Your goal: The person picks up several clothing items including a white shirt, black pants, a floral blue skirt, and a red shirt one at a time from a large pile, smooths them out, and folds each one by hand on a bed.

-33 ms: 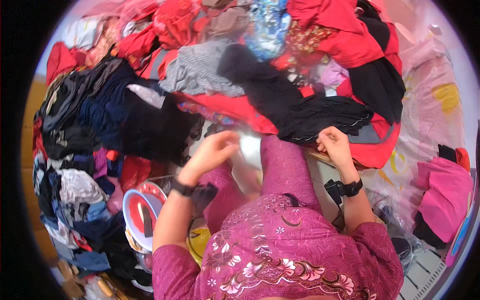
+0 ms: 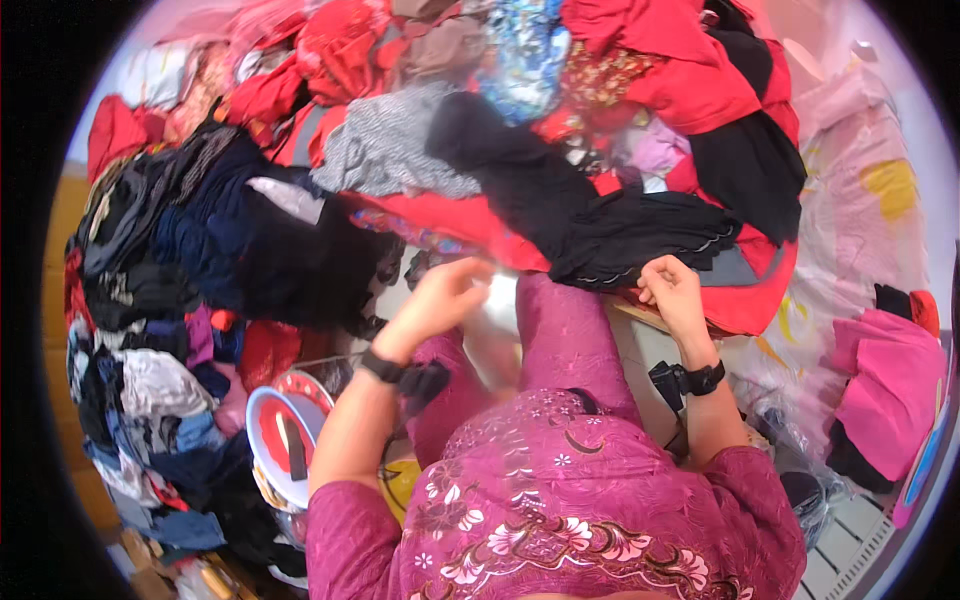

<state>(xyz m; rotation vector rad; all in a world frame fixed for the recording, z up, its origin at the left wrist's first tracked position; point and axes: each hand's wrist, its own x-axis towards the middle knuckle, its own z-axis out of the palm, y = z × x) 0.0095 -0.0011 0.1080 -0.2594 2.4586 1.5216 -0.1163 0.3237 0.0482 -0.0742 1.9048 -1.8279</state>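
Observation:
My left hand (image 2: 446, 298) hovers above my lap, its fingers apart with nothing between them. A pale, blurred patch lies just past its fingertips, too smeared to name. My right hand (image 2: 671, 287) is at the near edge of a crumpled black garment (image 2: 640, 235), fingers curled in. Whether it pinches the cloth is hidden. The black garment stretches from the heap down to my knee and lies partly over red cloth (image 2: 480, 222). A grey knitted garment (image 2: 390, 140) is beside its far end.
Dark clothes (image 2: 270, 240) are heaped at the left, with mixed clothes (image 2: 165, 385) nearer. A white-rimmed basin (image 2: 258, 440) with a knife-like object stands by my left forearm. Red clothes (image 2: 690, 75) pile up at the back. Pink cloth (image 2: 880, 370) lies on the right.
My left hand has shifted slightly to the right. The whole view has slid a little. My right hand and the black garment look the same.

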